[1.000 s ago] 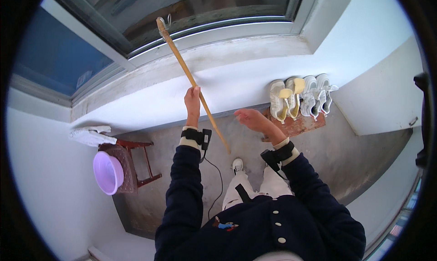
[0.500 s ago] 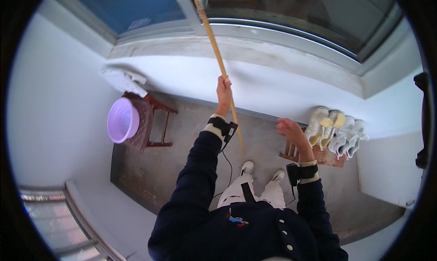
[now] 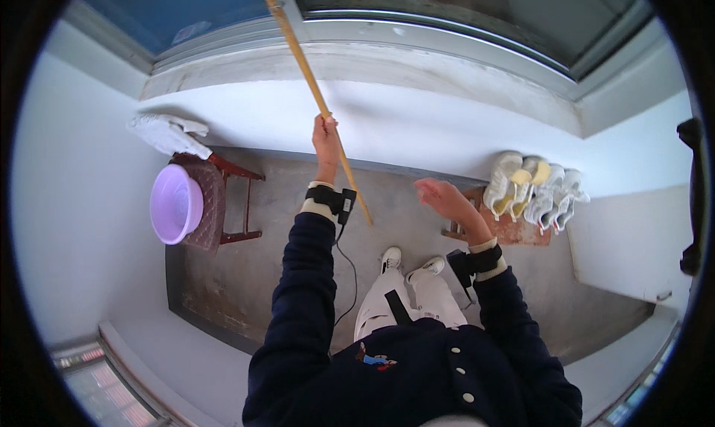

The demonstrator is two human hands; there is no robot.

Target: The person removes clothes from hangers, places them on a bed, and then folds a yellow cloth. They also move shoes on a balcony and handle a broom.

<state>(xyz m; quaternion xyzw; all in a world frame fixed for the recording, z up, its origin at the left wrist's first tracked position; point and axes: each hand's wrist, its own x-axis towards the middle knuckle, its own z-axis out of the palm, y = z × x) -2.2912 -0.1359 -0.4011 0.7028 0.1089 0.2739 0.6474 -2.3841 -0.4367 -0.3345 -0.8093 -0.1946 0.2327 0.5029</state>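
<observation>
Your left hand (image 3: 326,138) is wrapped shut around the stick (image 3: 316,99), gripping it low on its length, so most of the stick runs up and away from your fingers toward the window frame (image 3: 447,32), where its far tip meets the top of the pane; only a short tail pokes down past your wrist toward the floor (image 3: 313,248). The long axis leans: from your fingers it climbs up and to your left, and the tail falls away down and to your right. Your right hand (image 3: 445,201) is open, fingers spread and holding nothing, hovering well apart from the stick, off to the right of and lower than the gripping fingers (the tail end is the part of the stick nearest to it). So the left hand is the only one on the stick. A chair (image 3: 223,204) with a purple basin (image 3: 176,204) stands off to the left of your left hand, and pale shoes (image 3: 532,192) sit beyond your right fingers.
</observation>
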